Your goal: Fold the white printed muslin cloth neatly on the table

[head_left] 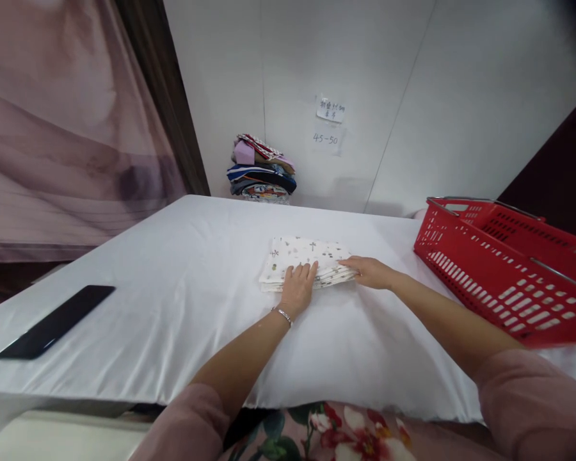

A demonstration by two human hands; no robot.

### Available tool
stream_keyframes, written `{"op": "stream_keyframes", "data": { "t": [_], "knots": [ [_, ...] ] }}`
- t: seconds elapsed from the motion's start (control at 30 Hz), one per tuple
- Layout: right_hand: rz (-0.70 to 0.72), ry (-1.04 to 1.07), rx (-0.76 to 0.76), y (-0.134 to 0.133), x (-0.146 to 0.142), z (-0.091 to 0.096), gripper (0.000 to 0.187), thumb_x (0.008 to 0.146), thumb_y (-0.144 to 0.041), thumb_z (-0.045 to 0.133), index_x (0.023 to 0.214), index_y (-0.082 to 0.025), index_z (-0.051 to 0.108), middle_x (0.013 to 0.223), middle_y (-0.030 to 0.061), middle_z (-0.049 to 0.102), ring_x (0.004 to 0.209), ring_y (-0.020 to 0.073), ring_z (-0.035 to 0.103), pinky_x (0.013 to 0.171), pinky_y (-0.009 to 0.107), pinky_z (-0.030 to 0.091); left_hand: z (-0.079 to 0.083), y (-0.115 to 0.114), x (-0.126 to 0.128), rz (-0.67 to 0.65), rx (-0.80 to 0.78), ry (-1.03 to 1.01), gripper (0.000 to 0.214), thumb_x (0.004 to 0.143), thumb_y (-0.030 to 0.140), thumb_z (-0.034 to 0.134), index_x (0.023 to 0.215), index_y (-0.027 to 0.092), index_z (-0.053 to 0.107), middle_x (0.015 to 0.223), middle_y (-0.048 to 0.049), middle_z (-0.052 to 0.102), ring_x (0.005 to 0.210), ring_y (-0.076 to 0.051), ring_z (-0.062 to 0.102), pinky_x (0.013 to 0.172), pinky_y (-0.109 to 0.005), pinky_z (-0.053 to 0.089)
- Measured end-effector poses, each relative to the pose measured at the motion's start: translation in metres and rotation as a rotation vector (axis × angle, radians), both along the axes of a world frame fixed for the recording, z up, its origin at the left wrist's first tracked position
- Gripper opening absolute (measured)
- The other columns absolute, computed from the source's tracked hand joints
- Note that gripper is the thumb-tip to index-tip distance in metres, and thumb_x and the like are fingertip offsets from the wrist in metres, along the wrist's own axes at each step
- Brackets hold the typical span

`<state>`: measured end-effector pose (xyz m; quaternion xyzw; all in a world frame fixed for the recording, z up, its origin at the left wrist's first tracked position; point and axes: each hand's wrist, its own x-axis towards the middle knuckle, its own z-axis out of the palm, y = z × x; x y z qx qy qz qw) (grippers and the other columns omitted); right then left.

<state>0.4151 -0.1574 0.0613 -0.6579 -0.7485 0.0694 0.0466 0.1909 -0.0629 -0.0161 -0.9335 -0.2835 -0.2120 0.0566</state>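
Note:
A folded white cloth with small printed motifs lies in several layers on the white-covered table. My left hand rests on its near edge, fingers extended over the top layer, with a bracelet at the wrist. At the cloth's right end, my right hand grips the layered edge between thumb and fingers. The thumb is partly hidden.
A red plastic basket with metal handles stands at the table's right. A flat black object lies at the left. Behind the table's far edge rises a stack of folded fabrics, near paper signs on the wall.

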Motion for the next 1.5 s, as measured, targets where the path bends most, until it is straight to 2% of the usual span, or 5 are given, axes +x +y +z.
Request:
{"op": "stream_keyframes", "data": {
  "t": [0.3, 0.47, 0.93, 1.27, 1.5],
  "knots": [
    [-0.047, -0.255, 0.314, -0.024, -0.054, -0.044, 0.073, 0.074, -0.016, 0.054, 0.141, -0.018, 0.025, 0.136, 0.0138, 0.043, 0.126, 0.0285, 0.034, 0.106, 0.049, 0.016, 0.022, 0.011, -0.003, -0.002, -0.061, -0.021, 0.063, 0.076, 0.012, 0.044, 0.137, 0.013, 0.028, 0.108, -0.0108, 0.057, 0.098, -0.024, 0.051, 0.081, -0.036, 0.037],
    [-0.172, -0.262, 0.448, -0.018, -0.068, -0.065, 0.074, 0.077, -0.01, 0.047, 0.144, -0.019, 0.017, 0.127, 0.0153, 0.049, 0.116, 0.0287, 0.041, 0.1, 0.048, 0.024, 0.032, 0.014, -0.001, -0.015, -0.084, -0.036, 0.065, 0.076, 0.013, 0.044, 0.138, 0.014, 0.025, 0.106, -0.0111, 0.057, 0.098, -0.024, 0.051, 0.08, -0.035, 0.037],
    [-0.087, -0.312, 0.459, -0.004, -0.038, 0.002, 0.06, 0.075, -0.004, 0.039, 0.134, -0.013, 0.038, 0.102, 0.0126, 0.061, 0.092, 0.025, 0.053, 0.085, 0.038, 0.033, 0.018, 0.023, -0.046, 0.114, 0.054, -0.112, 0.058, 0.076, 0.004, 0.039, 0.134, 0.012, 0.036, 0.112, -0.0131, 0.057, 0.108, -0.025, 0.048, 0.097, -0.043, 0.029],
    [-0.138, 0.331, 0.523, -0.026, -0.022, 0.086, 0.038, 0.072, -0.024, 0.058, 0.11, -0.023, 0.061, 0.109, 0.0034, 0.063, 0.099, 0.0234, 0.058, 0.088, 0.037, 0.045, 0.116, 0.021, -0.11, 0.02, 0.061, -0.356, 0.052, 0.077, 0.018, 0.048, 0.128, 0.015, 0.04, 0.118, -0.0109, 0.057, 0.11, -0.025, 0.051, 0.099, -0.041, 0.036],
    [-0.204, 0.936, 0.313, 0.002, -0.01, 0.082, 0.056, 0.062, -0.034, 0.072, 0.114, -0.021, 0.059, 0.109, 0.0055, 0.062, 0.088, 0.0205, 0.061, 0.075, 0.035, 0.051, 0.16, 0.045, -0.13, 0.047, -0.669, -0.433, 0.061, 0.068, 0.029, 0.058, 0.127, 0.022, 0.045, 0.101, -0.0016, 0.063, 0.083, -0.017, 0.062, 0.075, -0.03, 0.049]
  ]
}}
